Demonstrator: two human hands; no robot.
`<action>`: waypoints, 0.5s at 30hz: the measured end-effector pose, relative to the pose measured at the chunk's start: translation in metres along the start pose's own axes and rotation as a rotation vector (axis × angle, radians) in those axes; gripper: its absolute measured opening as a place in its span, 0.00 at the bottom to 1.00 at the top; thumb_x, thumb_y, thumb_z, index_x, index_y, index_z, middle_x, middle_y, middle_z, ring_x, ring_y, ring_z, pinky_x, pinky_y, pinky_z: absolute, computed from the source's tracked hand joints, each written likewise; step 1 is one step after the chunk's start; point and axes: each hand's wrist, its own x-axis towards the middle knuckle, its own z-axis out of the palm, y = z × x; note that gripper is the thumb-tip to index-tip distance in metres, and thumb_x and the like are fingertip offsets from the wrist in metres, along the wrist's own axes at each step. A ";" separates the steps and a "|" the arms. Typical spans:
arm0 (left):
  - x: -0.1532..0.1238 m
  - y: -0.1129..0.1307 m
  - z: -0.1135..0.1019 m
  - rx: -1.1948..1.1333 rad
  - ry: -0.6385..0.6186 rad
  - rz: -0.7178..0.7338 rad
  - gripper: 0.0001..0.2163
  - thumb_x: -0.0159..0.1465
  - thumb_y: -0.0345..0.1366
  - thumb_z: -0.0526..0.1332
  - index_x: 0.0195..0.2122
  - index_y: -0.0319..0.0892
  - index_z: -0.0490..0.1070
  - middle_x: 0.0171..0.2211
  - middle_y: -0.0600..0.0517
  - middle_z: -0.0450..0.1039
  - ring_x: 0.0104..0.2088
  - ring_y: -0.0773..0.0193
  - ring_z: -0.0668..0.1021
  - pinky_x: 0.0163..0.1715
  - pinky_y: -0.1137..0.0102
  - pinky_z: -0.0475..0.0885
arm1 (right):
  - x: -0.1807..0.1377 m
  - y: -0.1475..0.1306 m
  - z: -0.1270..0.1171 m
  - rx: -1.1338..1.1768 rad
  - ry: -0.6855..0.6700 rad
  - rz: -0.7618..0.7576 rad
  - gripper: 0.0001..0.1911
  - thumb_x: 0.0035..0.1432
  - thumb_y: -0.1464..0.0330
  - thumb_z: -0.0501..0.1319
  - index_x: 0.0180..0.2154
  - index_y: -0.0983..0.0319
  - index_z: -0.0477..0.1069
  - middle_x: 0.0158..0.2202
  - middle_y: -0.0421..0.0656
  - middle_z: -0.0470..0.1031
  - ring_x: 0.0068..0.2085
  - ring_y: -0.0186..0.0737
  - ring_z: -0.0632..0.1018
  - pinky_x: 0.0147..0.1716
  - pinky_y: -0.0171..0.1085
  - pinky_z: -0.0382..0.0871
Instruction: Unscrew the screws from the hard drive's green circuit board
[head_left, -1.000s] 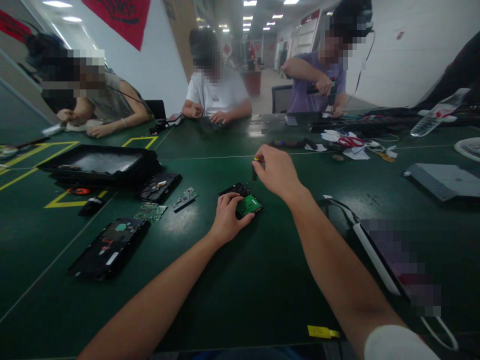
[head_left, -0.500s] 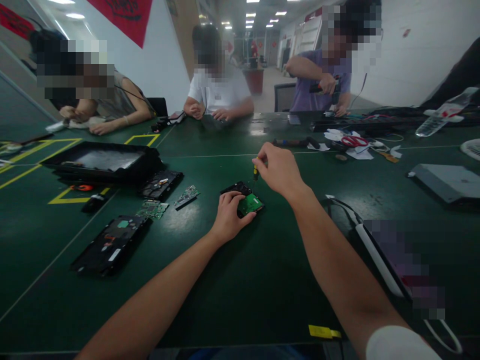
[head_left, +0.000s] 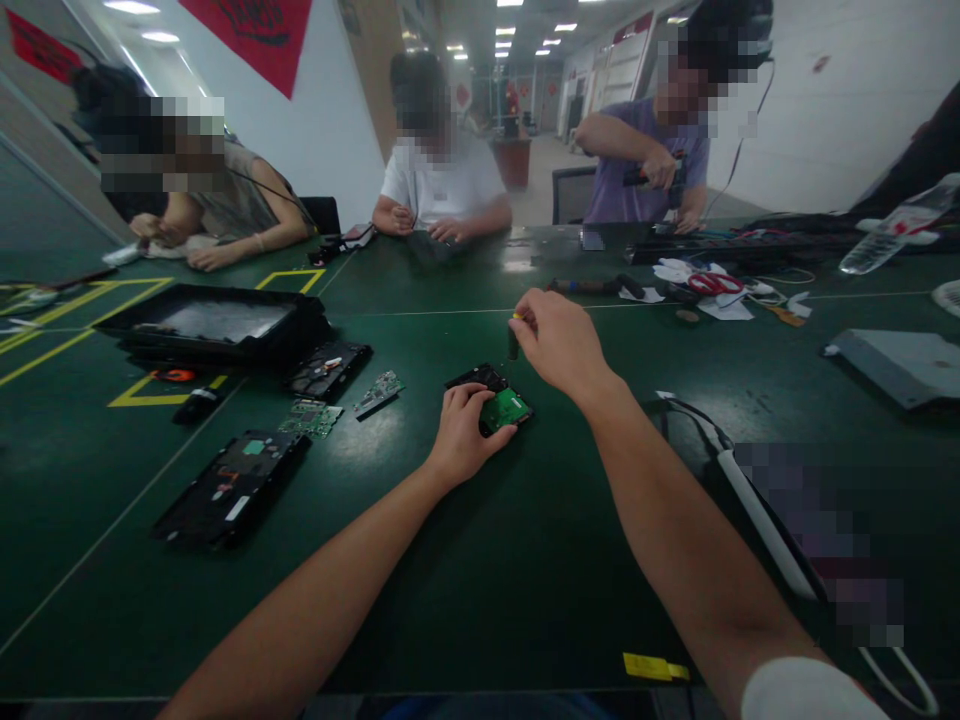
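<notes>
My left hand (head_left: 466,428) grips a small black hard drive (head_left: 480,377) with a green circuit board (head_left: 507,408) on its upper face, keeping it against the green table. Between the fingertips of my right hand (head_left: 559,335) is a screwdriver (head_left: 514,343) with a yellow top, held upright just above the drive's far right edge. Its thin tip is too small to make out, so I cannot tell whether it touches the drive. Left of the drive lie a narrow circuit board piece (head_left: 379,394) and another green circuit board (head_left: 312,418).
Black plastic housings (head_left: 232,488) and a large black tray (head_left: 217,318) lie to the left. A phone-like device with a white edge (head_left: 769,520), a grey metal box (head_left: 892,365) and red-handled scissors (head_left: 715,284) are to the right. Three people sit across the table.
The view has shifted slightly. My left hand stays on the hard drive, and the screwdriver in my right hand looks a little turned, with less yellow showing.
</notes>
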 end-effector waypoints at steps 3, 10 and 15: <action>0.000 0.000 -0.001 -0.007 -0.003 -0.005 0.24 0.61 0.46 0.72 0.55 0.44 0.73 0.56 0.42 0.70 0.60 0.44 0.69 0.62 0.48 0.69 | 0.001 0.000 0.001 0.005 0.003 0.035 0.04 0.67 0.67 0.61 0.42 0.62 0.71 0.41 0.49 0.79 0.40 0.45 0.78 0.41 0.41 0.65; 0.000 -0.001 0.000 -0.003 0.003 -0.005 0.25 0.60 0.46 0.72 0.56 0.45 0.72 0.56 0.43 0.70 0.60 0.44 0.69 0.62 0.47 0.69 | 0.001 0.001 0.000 0.002 0.000 -0.001 0.05 0.67 0.65 0.63 0.41 0.60 0.70 0.41 0.46 0.79 0.39 0.44 0.77 0.39 0.41 0.63; 0.000 0.000 -0.001 -0.003 0.000 -0.010 0.24 0.61 0.46 0.72 0.55 0.45 0.73 0.56 0.43 0.70 0.60 0.44 0.69 0.62 0.47 0.69 | -0.001 0.001 0.000 -0.012 0.007 -0.001 0.05 0.70 0.66 0.59 0.41 0.60 0.71 0.41 0.48 0.78 0.41 0.45 0.76 0.41 0.42 0.64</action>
